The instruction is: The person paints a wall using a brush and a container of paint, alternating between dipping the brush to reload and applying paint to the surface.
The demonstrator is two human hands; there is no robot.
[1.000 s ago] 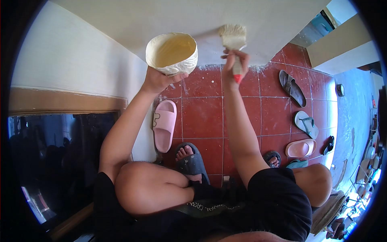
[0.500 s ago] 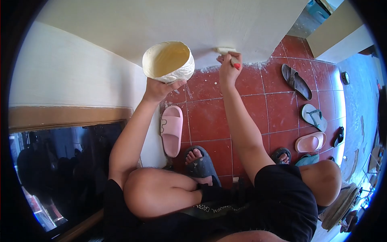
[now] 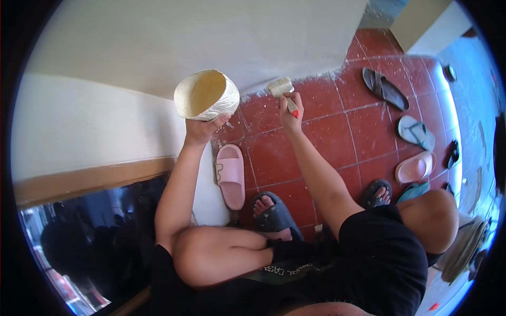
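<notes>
My left hand (image 3: pixel 203 129) grips a paint-crusted tub (image 3: pixel 224 104) from below, tilted so that its pale yellow inside shows. In my right hand (image 3: pixel 290 117) is a paintbrush (image 3: pixel 282 88), its red-tipped handle pointing back towards me and its broad, cream-coated bristles facing away. The bristles overlap the bottom edge of the pale wall (image 3: pixel 211 39), where it meets the red tiled floor (image 3: pixel 316 131). Paint flecks dot the tiles along that edge.
A pink slide (image 3: pixel 230 179) lies beside the low white ledge on the left. To the right are a dark sandal (image 3: pixel 385 89), a grey flip-flop (image 3: pixel 415 132) and another pink slide (image 3: pixel 415 167). A dark glass pane (image 3: pixel 95 231) stands at the left.
The brush has come down from the wall face to its bottom edge, nearer me. The tub sits slightly lower and further left in view, and the camera view has shifted.
</notes>
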